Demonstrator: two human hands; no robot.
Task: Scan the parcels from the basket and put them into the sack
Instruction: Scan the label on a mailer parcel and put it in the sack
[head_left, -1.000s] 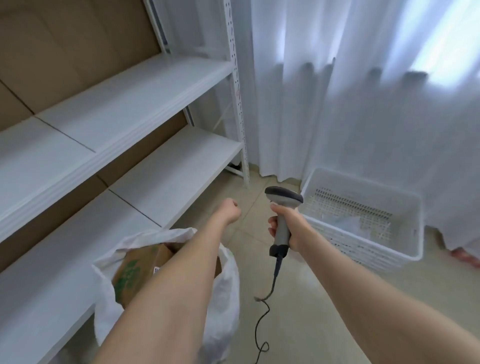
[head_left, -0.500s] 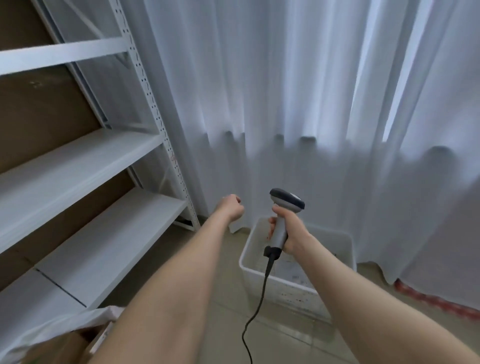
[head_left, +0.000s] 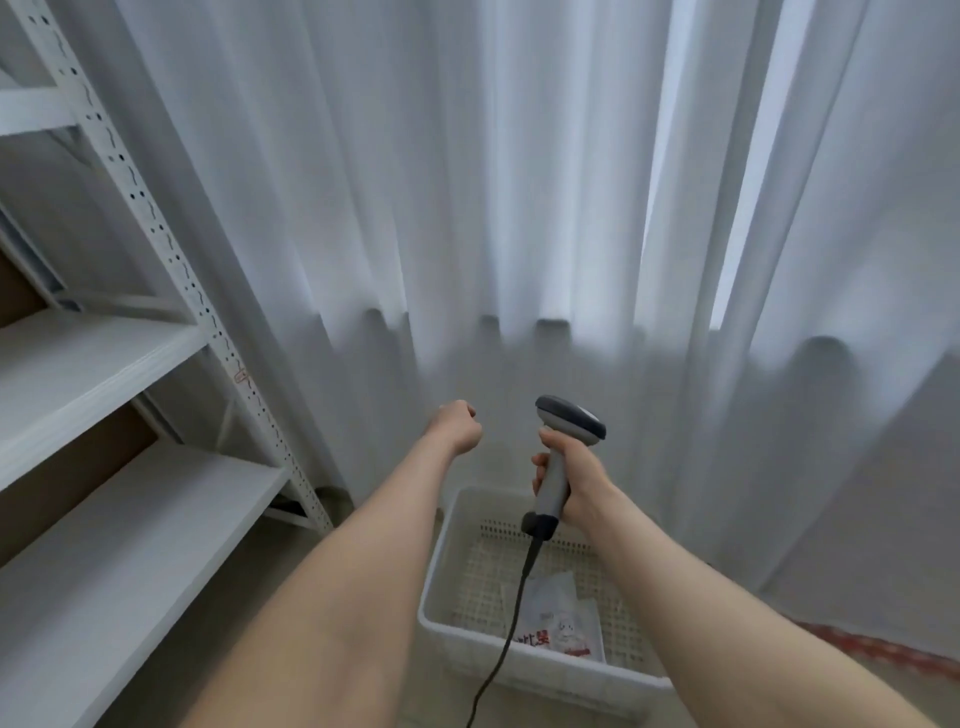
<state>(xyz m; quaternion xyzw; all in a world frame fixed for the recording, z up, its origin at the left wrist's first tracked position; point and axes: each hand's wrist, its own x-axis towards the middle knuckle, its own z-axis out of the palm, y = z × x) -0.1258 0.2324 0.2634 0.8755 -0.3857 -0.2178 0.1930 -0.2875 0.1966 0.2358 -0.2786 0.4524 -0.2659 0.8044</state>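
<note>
A white plastic basket stands on the floor against the curtain, below my hands. One white parcel with red print lies on its perforated bottom. My right hand grips the handle of a grey barcode scanner, held upright above the basket, its black cable hanging down over the basket. My left hand is curled into a fist and holds nothing, raised left of the scanner. The sack is out of view.
A white metal shelving unit with brown backing runs along the left, its perforated upright close to the basket. White curtains fill the far side. A red strip lies on the floor at the right.
My view has swung up and right, away from the sack with the cardboard box, which has left the frame. The basket now lies below my hands. Both hands keep their pose.
</note>
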